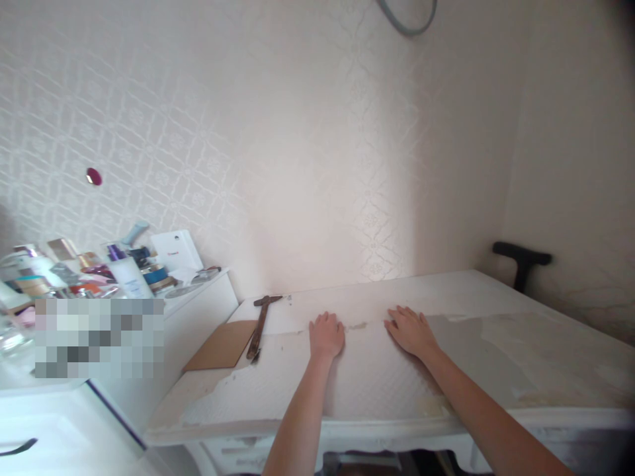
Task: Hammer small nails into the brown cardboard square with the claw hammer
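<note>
A patterned, pale wall (307, 165) fills the background. Against it stands a white counter (436, 291), its top worn and stained, reaching from near the middle left to the right side of the view. A white cabinet (206, 324) adjoins its left end, crowded with small items, part of them blurred out. Across the counter's nearer part lies a pale layer (268, 390) with a diamond texture and a ragged left edge; it sits beneath both hands. The left hand (327, 335) and the right hand (409, 328) rest palm down near its far edge, well apart from each other, all fingers released and slightly spread. A black T-shaped piece (522, 254) rises behind the counter's right end. A flat brown board (218, 347) lies at the counter's left, beside the cabinet. A white box (177, 251) stands tilted on the cabinet top. Along the board's right edge lies a hammer (260, 327), head toward the wall, left of the left hand. Smaller still are a purple-topped bottle (129, 276) on the cabinet and a magenta disc (94, 176) on the wall.
</note>
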Action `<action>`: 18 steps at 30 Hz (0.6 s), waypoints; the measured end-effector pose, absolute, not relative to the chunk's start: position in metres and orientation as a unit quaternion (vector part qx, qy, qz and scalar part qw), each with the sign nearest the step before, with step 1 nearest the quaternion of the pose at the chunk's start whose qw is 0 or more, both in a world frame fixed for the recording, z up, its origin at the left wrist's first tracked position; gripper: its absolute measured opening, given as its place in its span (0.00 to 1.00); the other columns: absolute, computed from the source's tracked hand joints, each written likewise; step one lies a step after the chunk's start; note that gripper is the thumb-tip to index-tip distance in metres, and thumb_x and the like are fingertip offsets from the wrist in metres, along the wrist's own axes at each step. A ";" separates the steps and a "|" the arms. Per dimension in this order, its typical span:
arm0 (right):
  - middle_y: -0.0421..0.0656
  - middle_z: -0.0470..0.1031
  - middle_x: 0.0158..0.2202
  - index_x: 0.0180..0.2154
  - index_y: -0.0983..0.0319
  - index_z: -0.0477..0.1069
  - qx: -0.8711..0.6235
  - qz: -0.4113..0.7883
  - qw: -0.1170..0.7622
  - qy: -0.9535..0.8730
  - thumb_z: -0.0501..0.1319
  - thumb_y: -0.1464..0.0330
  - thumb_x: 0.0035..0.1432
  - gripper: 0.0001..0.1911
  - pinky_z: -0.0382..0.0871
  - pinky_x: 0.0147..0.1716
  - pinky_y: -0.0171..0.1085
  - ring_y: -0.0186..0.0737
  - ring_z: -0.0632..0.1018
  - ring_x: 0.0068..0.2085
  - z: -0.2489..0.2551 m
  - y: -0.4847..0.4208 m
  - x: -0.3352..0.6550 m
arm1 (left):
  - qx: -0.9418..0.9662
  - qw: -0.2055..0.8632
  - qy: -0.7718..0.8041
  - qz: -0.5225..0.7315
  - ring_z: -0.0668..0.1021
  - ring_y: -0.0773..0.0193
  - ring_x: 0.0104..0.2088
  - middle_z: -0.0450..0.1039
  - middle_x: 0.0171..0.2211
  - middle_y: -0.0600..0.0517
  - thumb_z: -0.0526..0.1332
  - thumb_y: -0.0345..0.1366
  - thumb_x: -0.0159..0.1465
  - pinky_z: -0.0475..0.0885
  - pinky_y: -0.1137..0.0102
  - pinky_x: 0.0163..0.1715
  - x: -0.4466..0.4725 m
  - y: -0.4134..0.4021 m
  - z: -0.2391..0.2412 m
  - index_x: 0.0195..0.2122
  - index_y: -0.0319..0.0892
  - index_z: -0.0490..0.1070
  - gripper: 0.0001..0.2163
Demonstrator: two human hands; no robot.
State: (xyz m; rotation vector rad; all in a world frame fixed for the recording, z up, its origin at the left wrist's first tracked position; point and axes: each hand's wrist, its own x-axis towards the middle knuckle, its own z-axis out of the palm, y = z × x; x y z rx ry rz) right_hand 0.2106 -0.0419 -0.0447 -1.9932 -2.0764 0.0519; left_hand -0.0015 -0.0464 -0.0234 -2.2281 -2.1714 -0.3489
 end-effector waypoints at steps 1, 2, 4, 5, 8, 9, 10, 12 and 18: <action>0.53 0.57 0.64 0.59 0.64 0.63 -0.686 0.018 0.131 -0.715 0.44 0.60 0.64 0.27 0.47 0.59 0.55 0.52 0.58 0.63 -0.045 -0.042 0.211 | -0.712 0.006 -0.693 -0.111 0.62 0.55 0.62 0.60 0.62 0.46 0.43 0.40 0.68 0.54 0.55 0.61 -0.001 -0.047 -0.023 0.56 0.42 0.65 0.20; 0.53 0.57 0.64 0.59 0.64 0.63 -0.686 0.018 0.131 -0.715 0.43 0.60 0.64 0.27 0.47 0.59 0.55 0.52 0.58 0.63 -0.045 -0.042 0.211 | -0.712 0.006 -0.693 -0.111 0.62 0.55 0.62 0.60 0.62 0.45 0.43 0.40 0.68 0.54 0.55 0.61 -0.001 -0.047 -0.023 0.56 0.42 0.65 0.20; 0.53 0.57 0.64 0.59 0.64 0.63 -0.686 0.017 0.131 -0.715 0.43 0.60 0.64 0.27 0.47 0.59 0.55 0.52 0.58 0.63 -0.045 -0.042 0.211 | -0.714 0.007 -0.692 -0.110 0.62 0.55 0.62 0.60 0.62 0.45 0.43 0.40 0.68 0.54 0.54 0.61 -0.001 -0.048 -0.022 0.56 0.41 0.65 0.20; 0.53 0.57 0.64 0.59 0.64 0.63 -0.686 0.017 0.131 -0.715 0.43 0.60 0.64 0.27 0.47 0.59 0.55 0.52 0.58 0.63 -0.045 -0.042 0.211 | -0.714 0.007 -0.691 -0.110 0.62 0.55 0.62 0.60 0.62 0.44 0.43 0.40 0.68 0.54 0.54 0.61 -0.001 -0.048 -0.022 0.55 0.41 0.65 0.20; 0.52 0.57 0.64 0.60 0.64 0.62 -0.687 0.017 0.131 -0.715 0.43 0.60 0.65 0.27 0.47 0.59 0.55 0.52 0.58 0.64 -0.045 -0.041 0.211 | -0.714 0.006 -0.692 -0.110 0.62 0.54 0.62 0.60 0.62 0.44 0.43 0.40 0.68 0.54 0.53 0.60 -0.001 -0.047 -0.022 0.56 0.41 0.65 0.20; 0.52 0.57 0.64 0.60 0.64 0.62 -0.687 0.017 0.132 -0.715 0.43 0.60 0.65 0.27 0.47 0.59 0.55 0.53 0.58 0.64 -0.045 -0.042 0.211 | -0.714 0.006 -0.691 -0.111 0.62 0.54 0.62 0.60 0.62 0.44 0.43 0.40 0.68 0.54 0.53 0.60 -0.001 -0.047 -0.022 0.55 0.40 0.65 0.20; 0.53 0.57 0.64 0.60 0.64 0.62 -0.687 0.016 0.131 -0.715 0.43 0.60 0.65 0.27 0.48 0.59 0.55 0.52 0.58 0.63 -0.045 -0.042 0.211 | -0.714 0.004 -0.691 -0.112 0.62 0.54 0.62 0.60 0.62 0.44 0.43 0.40 0.68 0.54 0.53 0.60 -0.001 -0.047 -0.022 0.55 0.40 0.65 0.21; 0.53 0.57 0.64 0.60 0.64 0.62 -0.687 0.015 0.131 -0.715 0.44 0.61 0.64 0.27 0.48 0.59 0.55 0.52 0.58 0.63 -0.045 -0.042 0.210 | -0.714 0.003 -0.691 -0.112 0.62 0.54 0.62 0.60 0.62 0.44 0.43 0.40 0.68 0.54 0.53 0.61 -0.001 -0.046 -0.023 0.56 0.40 0.65 0.21; 0.53 0.58 0.64 0.59 0.64 0.63 -0.687 0.013 0.131 -0.715 0.44 0.60 0.64 0.27 0.48 0.59 0.55 0.52 0.58 0.63 -0.043 -0.043 0.210 | -0.713 0.006 -0.693 -0.101 0.61 0.54 0.63 0.58 0.63 0.45 0.42 0.40 0.68 0.54 0.54 0.61 -0.001 -0.047 -0.022 0.57 0.41 0.64 0.21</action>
